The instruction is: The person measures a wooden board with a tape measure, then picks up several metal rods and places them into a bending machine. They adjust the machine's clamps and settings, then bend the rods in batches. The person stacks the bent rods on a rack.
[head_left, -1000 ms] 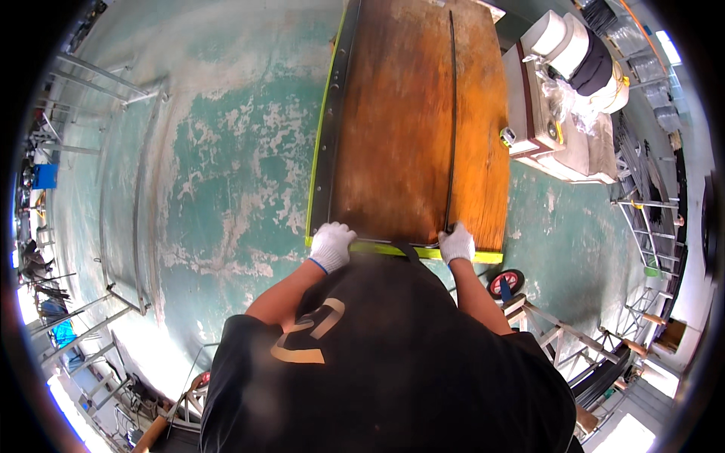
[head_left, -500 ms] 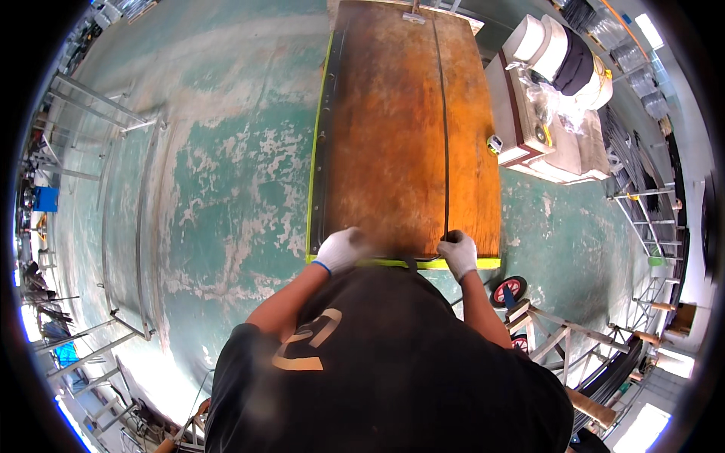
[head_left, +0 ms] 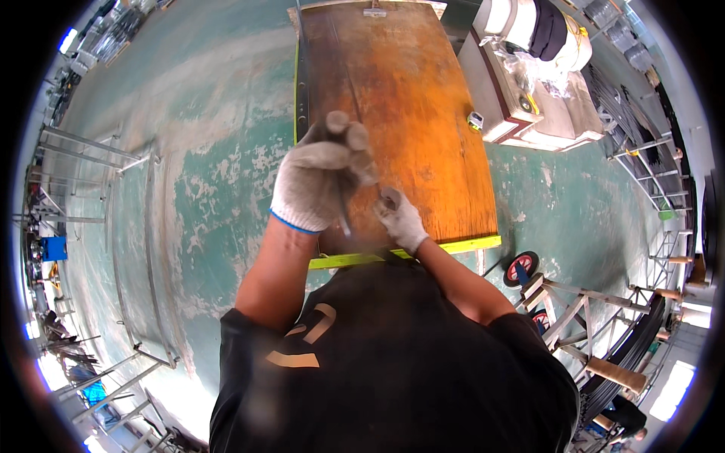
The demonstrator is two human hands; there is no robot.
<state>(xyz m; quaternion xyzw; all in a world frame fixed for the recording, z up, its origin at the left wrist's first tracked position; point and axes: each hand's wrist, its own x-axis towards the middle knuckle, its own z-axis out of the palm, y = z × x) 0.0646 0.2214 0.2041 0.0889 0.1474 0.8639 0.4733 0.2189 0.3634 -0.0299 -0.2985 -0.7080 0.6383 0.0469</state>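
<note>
My left hand (head_left: 321,170), in a white knit glove with a blue cuff, is raised over the near left part of a brown wooden tabletop (head_left: 423,113). Its fingers are curled, and a thin rod-like piece (head_left: 345,217) with a pale tip sticks out below them, blurred by motion. Close beside it on the right, lower down, my gloved right hand (head_left: 402,219) is closed at the near end of a long black strip (head_left: 349,79). This strip runs away across the board, partly hidden behind my left fingers.
Yellow-green edging (head_left: 472,244) borders the board, with a dark rail (head_left: 302,98) along its left side. A tape measure (head_left: 475,121) lies on the right edge. Beyond stands a pale stack (head_left: 506,98) with rolls on top. A wheeled metal rack (head_left: 574,302) is at right.
My left hand has lifted up and forward from the near edge. My right hand has moved left, and the black strip has swung left across the board with it.
</note>
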